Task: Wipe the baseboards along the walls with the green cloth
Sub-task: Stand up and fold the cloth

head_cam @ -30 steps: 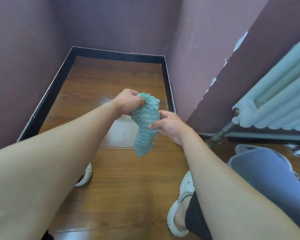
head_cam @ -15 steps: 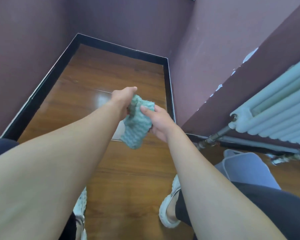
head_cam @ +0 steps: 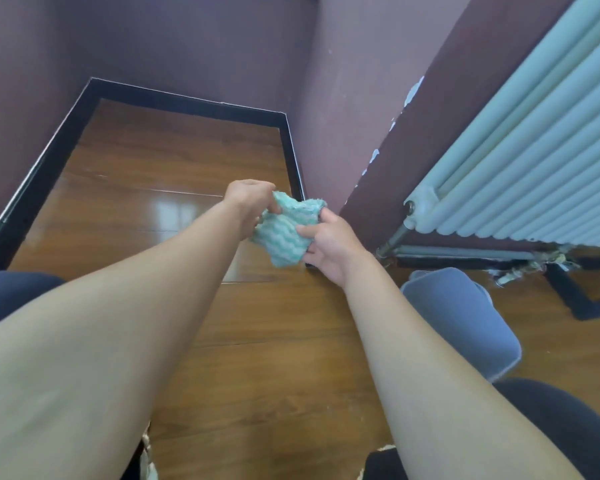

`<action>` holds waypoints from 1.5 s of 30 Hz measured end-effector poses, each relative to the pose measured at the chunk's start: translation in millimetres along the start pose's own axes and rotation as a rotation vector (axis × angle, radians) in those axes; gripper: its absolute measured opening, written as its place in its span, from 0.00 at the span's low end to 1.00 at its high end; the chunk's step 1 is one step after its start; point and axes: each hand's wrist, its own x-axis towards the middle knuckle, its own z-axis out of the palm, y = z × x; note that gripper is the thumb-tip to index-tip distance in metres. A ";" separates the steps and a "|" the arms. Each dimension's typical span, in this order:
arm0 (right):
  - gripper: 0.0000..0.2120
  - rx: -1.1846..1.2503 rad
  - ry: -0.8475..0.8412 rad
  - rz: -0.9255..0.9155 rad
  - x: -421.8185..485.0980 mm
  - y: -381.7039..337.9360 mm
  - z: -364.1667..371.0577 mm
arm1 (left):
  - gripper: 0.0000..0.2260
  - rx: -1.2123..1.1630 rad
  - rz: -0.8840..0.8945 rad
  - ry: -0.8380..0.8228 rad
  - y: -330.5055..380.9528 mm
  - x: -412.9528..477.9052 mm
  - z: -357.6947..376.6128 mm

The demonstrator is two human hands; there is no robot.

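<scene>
Purple-walled alcove, wooden floor (head_cam: 174, 188), black baseboards (head_cam: 187, 102). Green cloth (head_cam: 286, 230): bunched in mid-air above floor, gripped by both hands, left hand (head_cam: 248, 202) and right hand (head_cam: 329, 242). White radiator (head_cam: 534, 150): right wall.

The walls (head_cam: 187, 46) are dark purple and close in on a small nook. The floor (head_cam: 274, 323) is brown wood, smooth and shiny. A bright patch of light (head_cam: 177, 213) shines on the boards. On the right wall hangs a long white radiator (head_cam: 534, 150) with many ribs. A grey pipe (head_cam: 465, 252) runs under it, low by the floor. Near the wall's corner are white spots (head_cam: 413, 91) of chipped paint. A blue-grey tub (head_cam: 465, 317) sits on the floor below the radiator.
</scene>
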 end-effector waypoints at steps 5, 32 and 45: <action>0.10 -0.111 0.214 -0.087 -4.2 24.6 -49.9 | 0.16 0.456 0.284 -0.087 -19.9 -4.4 60.2; 0.26 0.025 0.776 0.278 -55.8 136.4 -257.5 | 0.20 1.028 0.499 -0.607 -117.1 -34.0 293.3; 0.18 -0.577 0.730 0.332 -57.7 127.7 -236.4 | 0.17 1.156 0.707 -0.578 -128.8 -32.5 282.3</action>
